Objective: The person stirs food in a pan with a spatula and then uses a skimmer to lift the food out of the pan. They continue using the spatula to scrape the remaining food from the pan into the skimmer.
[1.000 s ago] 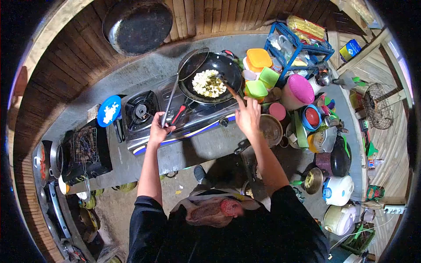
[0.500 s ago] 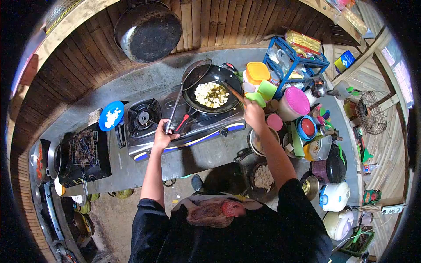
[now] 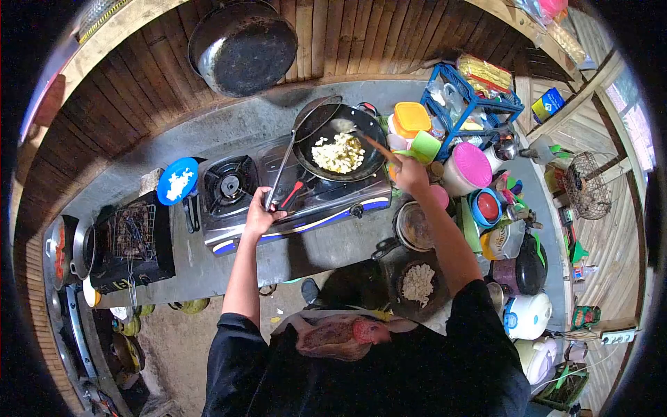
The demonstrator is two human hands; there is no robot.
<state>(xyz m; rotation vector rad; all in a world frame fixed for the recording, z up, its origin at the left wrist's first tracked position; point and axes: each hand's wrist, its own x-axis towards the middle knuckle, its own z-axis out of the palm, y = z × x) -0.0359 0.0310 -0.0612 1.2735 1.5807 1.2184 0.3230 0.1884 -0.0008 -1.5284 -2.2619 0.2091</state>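
Wooden plank walls close this small kitchen, and a grey counter point(image 3: 326, 240) runs across it, very crowded on the right side. On the counter stands a two-burner stove point(image 3: 278, 198). The black wok point(image 3: 339, 142) sits on its right burner with pale chopped food point(image 3: 338, 153) inside; the left burner point(image 3: 229, 183) is bare.

The left hand point(image 3: 261, 217) is closed around the end of the wok's long handle point(image 3: 283, 165). I think it grips there to keep the wok steady and to stay far from the heat. The right hand point(image 3: 410, 174) is closed on the wooden handle of a spatula point(image 3: 361, 135), whose blade lies at the far rim of the wok, just above the food. The handle is held at its back end, probably again because of the heat.

A blue plate point(image 3: 175, 182) with some white pieces rests left of the stove, near enough to reach. A dark pan point(image 3: 242, 46) hangs on the wall behind. Right of the wok are plastic tubs, an orange lid point(image 3: 412, 117), a pink lid point(image 3: 474, 164) and a blue rack point(image 3: 472, 97). Lower, near the person's right arm, a dark bowl point(image 3: 418, 281) holds more chopped pieces
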